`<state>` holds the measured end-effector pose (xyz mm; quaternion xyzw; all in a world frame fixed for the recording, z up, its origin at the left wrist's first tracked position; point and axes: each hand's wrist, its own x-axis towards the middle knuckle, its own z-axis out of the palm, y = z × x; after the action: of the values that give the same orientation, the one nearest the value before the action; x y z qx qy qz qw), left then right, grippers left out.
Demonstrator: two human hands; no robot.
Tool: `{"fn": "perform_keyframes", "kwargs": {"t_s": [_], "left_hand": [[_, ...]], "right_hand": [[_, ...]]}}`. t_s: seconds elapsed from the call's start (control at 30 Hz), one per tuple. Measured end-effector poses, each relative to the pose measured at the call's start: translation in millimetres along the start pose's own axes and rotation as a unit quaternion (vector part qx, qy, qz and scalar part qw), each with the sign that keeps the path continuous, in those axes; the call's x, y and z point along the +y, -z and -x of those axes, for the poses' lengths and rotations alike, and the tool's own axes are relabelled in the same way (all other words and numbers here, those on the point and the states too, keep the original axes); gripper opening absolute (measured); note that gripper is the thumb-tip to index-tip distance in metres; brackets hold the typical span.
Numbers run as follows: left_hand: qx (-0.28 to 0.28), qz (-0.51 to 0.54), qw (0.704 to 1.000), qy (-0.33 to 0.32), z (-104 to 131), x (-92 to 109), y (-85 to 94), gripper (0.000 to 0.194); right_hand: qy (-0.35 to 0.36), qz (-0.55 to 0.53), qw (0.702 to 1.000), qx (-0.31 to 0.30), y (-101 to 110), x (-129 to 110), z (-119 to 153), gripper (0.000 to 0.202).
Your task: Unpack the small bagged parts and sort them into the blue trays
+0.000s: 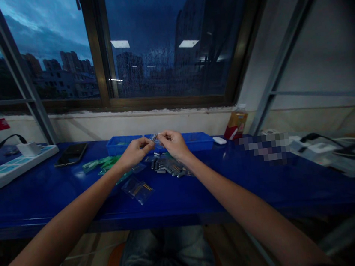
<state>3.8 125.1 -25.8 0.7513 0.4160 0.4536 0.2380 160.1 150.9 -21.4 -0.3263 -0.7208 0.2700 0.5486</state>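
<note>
My left hand (135,151) and my right hand (175,143) meet above the blue table, fingertips pinched close together. Between them is a small silver metal piece (154,137), gripped from both sides; its exact kind is too small to make out. Below lies a pile of short silver metal cylinders (165,167), partly hidden by my right hand. Clear small plastic bags (138,189) with thin gold-coloured pins inside rest nearer to me. Green plastic strips or bags (102,164) lie left of my left hand.
Behind my hands stand blue trays (202,141) along the wall. A phone (71,154) and a white power strip (16,167) lie at left. To the right are a white rounded object (219,140), a drink bottle (236,122) and cables (324,143).
</note>
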Motion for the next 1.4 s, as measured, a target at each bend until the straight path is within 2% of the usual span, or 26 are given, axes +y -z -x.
{"fn": "perform_keyframes", "kwargs": {"t_s": [0.17,0.27,0.43,0.7,0.8,0.93,1.07,1.13,1.23,1.4], "left_hand": [[0.075,0.069,0.994,0.050,0.1,1.8,0.7,0.023],[0.099,0.073,0.991,0.046,-0.8,1.9,3.7,0.021],[0.093,0.028,0.995,0.000,-2.4,-1.7,6.9,0.022],[0.090,-0.049,0.994,-0.023,-1.5,-4.1,8.0,0.025],[0.083,-0.057,0.995,-0.024,-0.7,-3.1,7.7,0.026],[0.080,-0.070,0.994,-0.029,-0.4,-2.2,7.5,0.026],[0.064,-0.086,0.993,-0.040,-0.7,-3.2,7.0,0.028],[0.052,-0.114,0.992,-0.033,-0.6,-5.2,6.0,0.030],[0.023,-0.187,0.981,-0.041,0.5,-9.6,3.3,0.029],[-0.050,-0.270,0.955,-0.109,3.7,-14.1,-1.8,0.023]], "right_hand": [[-0.060,-0.073,0.994,-0.062,-1.8,1.8,0.8,0.022],[-0.069,-0.083,0.990,-0.092,-3.5,1.1,2.4,0.020],[-0.041,-0.078,0.994,-0.058,-1.9,-0.5,1.6,0.020],[-0.034,-0.020,0.999,-0.029,2.8,-1.1,-0.9,0.021],[-0.029,-0.005,0.998,-0.047,4.0,0.2,-1.7,0.024],[0.010,0.036,0.995,-0.092,4.2,-1.2,-0.2,0.020],[0.035,0.100,0.989,-0.103,7.0,-2.2,-1.8,0.017],[0.048,0.139,0.986,-0.078,15.4,0.1,-7.7,0.017],[0.055,0.176,0.983,0.009,42.0,11.1,-21.9,0.019],[-0.045,0.169,0.972,0.154,99.0,45.8,-40.7,0.024]]}}
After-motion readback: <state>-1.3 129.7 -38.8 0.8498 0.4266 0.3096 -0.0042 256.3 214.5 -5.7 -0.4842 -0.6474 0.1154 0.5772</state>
